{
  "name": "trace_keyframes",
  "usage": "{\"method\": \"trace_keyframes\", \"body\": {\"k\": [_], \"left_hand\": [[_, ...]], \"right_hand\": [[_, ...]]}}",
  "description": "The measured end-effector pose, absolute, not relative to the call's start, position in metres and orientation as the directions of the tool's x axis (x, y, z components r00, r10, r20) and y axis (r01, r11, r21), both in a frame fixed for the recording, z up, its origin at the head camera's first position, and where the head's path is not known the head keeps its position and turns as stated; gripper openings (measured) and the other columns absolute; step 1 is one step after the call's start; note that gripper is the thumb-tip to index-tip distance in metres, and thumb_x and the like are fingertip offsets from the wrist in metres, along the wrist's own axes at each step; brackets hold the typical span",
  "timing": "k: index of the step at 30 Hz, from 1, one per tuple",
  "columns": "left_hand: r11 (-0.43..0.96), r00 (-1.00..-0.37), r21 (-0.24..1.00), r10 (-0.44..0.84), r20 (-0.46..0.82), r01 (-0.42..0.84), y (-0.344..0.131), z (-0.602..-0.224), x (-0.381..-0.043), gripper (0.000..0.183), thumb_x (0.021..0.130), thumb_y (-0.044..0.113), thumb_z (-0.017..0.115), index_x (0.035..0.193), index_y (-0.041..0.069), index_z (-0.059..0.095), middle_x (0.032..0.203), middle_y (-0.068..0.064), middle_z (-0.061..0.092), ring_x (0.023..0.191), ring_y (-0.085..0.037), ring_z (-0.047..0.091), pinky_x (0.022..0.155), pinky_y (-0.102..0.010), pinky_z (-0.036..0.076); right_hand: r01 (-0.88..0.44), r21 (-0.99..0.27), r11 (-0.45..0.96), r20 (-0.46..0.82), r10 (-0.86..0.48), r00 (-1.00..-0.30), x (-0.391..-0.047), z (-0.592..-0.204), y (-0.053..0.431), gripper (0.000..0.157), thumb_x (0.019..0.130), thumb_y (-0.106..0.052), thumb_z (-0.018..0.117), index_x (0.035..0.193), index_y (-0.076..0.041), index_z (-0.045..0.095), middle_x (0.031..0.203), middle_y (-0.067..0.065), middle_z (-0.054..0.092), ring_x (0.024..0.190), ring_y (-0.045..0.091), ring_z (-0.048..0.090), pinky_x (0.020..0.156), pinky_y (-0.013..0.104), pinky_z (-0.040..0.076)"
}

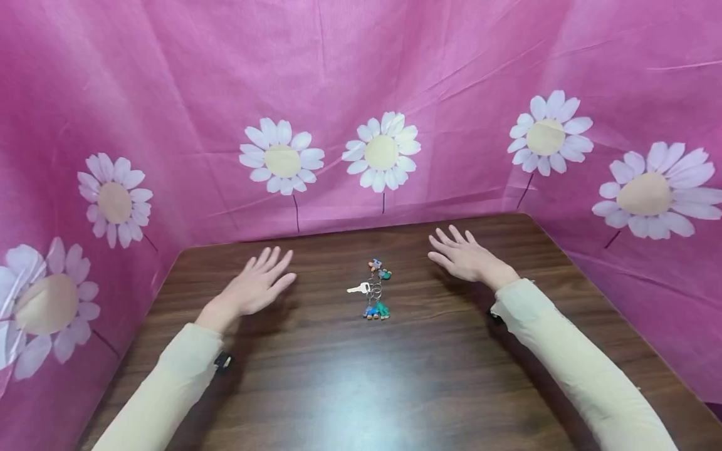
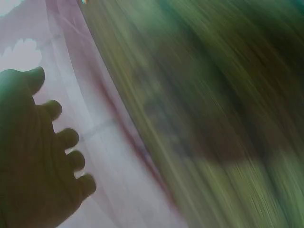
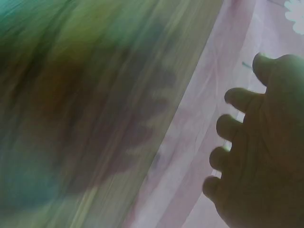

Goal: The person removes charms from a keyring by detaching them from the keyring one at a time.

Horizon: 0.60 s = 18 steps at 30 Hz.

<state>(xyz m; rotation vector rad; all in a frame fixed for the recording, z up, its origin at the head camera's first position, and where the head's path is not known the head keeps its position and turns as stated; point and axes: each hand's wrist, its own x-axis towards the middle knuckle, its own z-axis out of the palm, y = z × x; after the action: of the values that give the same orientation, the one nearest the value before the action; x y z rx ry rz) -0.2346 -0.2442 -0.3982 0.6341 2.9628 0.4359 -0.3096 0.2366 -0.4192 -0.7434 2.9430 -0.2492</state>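
Note:
A silver key (image 1: 358, 288) lies on the table with its blade toward the left. It hangs from linked metal rings (image 1: 376, 290). Also attached are small figure charms: a blue one (image 1: 370, 312) and a green one (image 1: 383, 310) on the near side, an orange-and-blue one (image 1: 375, 265) and a grey-green one (image 1: 385, 274) on the far side. To the left of this bunch, my left hand (image 1: 252, 285) hovers palm down, fingers spread, holding nothing. My right hand (image 1: 464, 257) does the same on the right. Both wrist views show a spread hand, the left (image 2: 33, 156) and the right (image 3: 261, 152), over a blurred background.
The brown wood-grain table (image 1: 338, 363) reflects light near its front. A pink cloth (image 1: 327, 75) printed with white daisies hangs behind the table's far edge and along both sides. Dark bands show under both sleeve cuffs, the left one (image 1: 223, 361) more plainly.

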Motion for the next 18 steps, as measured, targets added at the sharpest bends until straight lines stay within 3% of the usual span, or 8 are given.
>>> {"method": "trace_keyframes", "body": {"k": [5, 9, 12, 14, 18], "left_hand": [[0.729, -0.869, 0.601, 0.482, -0.111, 0.328, -0.208, -0.399, -0.252, 0.073, 0.106, 0.056, 0.04, 0.163, 0.019, 0.015, 0.168, -0.009, 0.01, 0.154, -0.029, 0.005, 0.126, -0.053, 0.011], [0.612, -0.844, 0.722, 0.532, -0.074, 0.323, -0.181, -0.404, -0.264, 0.075, 0.101, 0.044, 0.061, 0.159, 0.009, 0.03, 0.162, -0.008, 0.032, 0.147, -0.023, 0.033, 0.122, -0.044, 0.028], [0.539, -0.828, 0.771, 0.56, -0.027, 0.339, -0.157, -0.41, -0.275, 0.067, 0.096, 0.027, 0.073, 0.148, -0.004, 0.045, 0.146, -0.017, 0.054, 0.133, -0.027, 0.053, 0.115, -0.042, 0.041], [0.507, -0.82, 0.801, 0.572, -0.035, 0.319, -0.143, -0.414, -0.281, 0.061, 0.092, 0.018, 0.077, 0.142, -0.006, 0.052, 0.136, -0.02, 0.061, 0.124, -0.029, 0.061, 0.108, -0.04, 0.049], [0.492, -0.816, 0.832, 0.571, -0.087, 0.256, -0.125, -0.425, -0.292, 0.049, 0.085, 0.006, 0.082, 0.128, -0.008, 0.064, 0.123, -0.02, 0.069, 0.107, -0.028, 0.07, 0.093, -0.033, 0.059]], "right_hand": [[-0.452, -0.407, 0.794, -0.132, -0.54, -0.831, -0.319, -0.414, 0.208, 0.071, 0.108, -0.058, 0.027, 0.162, -0.013, 0.022, 0.168, 0.013, 0.013, 0.153, 0.042, 0.001, 0.121, 0.068, 0.002], [-0.431, -0.586, 0.686, -0.131, -0.605, -0.785, -0.326, -0.416, 0.186, 0.076, 0.103, -0.062, 0.041, 0.162, -0.018, 0.023, 0.167, 0.004, 0.022, 0.153, 0.031, 0.017, 0.124, 0.055, 0.016], [-0.413, -0.699, 0.584, -0.081, -0.638, -0.765, -0.329, -0.418, 0.173, 0.076, 0.1, -0.049, 0.061, 0.161, -0.016, 0.029, 0.162, 0.006, 0.033, 0.147, 0.027, 0.034, 0.122, 0.049, 0.028], [-0.37, -0.782, 0.502, -0.059, -0.65, -0.758, -0.331, -0.419, 0.164, 0.078, 0.096, -0.037, 0.071, 0.159, -0.013, 0.032, 0.16, 0.009, 0.037, 0.142, 0.029, 0.042, 0.12, 0.049, 0.033], [-0.343, -0.843, 0.414, -0.051, -0.697, -0.715, -0.337, -0.426, 0.147, 0.079, 0.092, -0.025, 0.078, 0.156, -0.007, 0.037, 0.154, 0.015, 0.046, 0.135, 0.033, 0.051, 0.115, 0.048, 0.041]]}}
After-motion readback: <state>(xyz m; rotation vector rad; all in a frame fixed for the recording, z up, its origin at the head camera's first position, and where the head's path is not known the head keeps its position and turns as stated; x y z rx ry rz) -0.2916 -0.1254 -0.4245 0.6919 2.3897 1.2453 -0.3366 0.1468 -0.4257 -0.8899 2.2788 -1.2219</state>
